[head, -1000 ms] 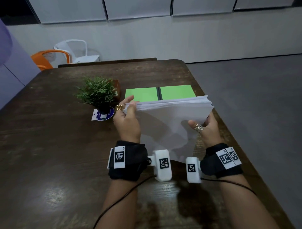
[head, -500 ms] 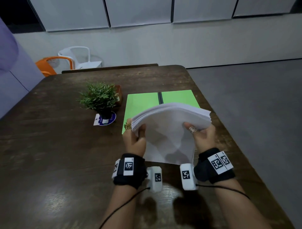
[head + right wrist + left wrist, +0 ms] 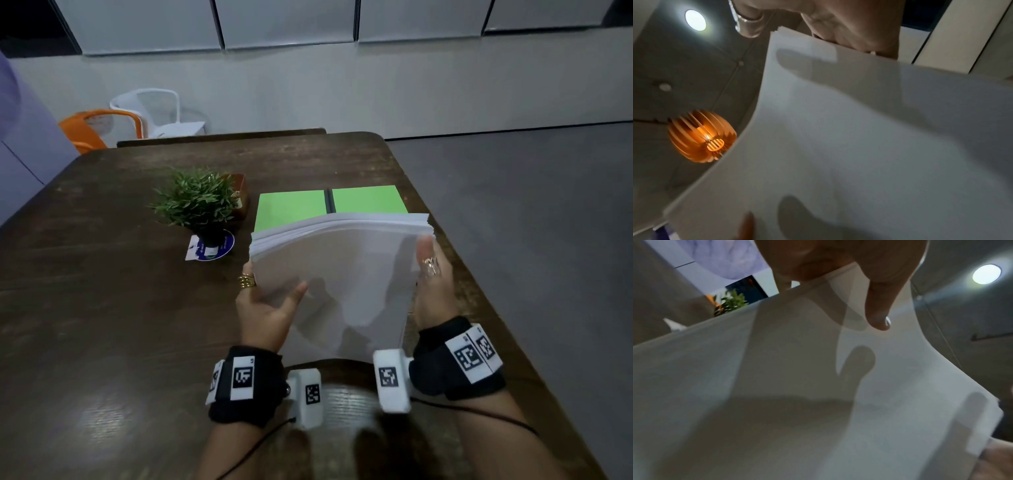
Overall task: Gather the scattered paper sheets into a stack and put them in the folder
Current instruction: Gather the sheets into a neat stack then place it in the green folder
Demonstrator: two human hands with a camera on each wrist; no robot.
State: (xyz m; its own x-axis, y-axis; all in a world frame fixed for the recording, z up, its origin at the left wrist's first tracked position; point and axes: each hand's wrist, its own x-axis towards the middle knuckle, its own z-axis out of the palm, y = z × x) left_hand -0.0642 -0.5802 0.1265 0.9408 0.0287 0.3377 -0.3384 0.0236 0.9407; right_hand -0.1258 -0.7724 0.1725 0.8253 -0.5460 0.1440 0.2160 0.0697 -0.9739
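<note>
Bowing white paper stack (image 3: 339, 274), hand-held

Matt white paper stack (image 3: 342, 274), smooth green folder (image 3: 291, 209), dark grained wooden table (image 3: 102, 308) with sheen

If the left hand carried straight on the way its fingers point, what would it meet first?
Probably the green folder, lying open on the table just beyond the paper stack that the left hand grips; depth is hard to judge.
</note>
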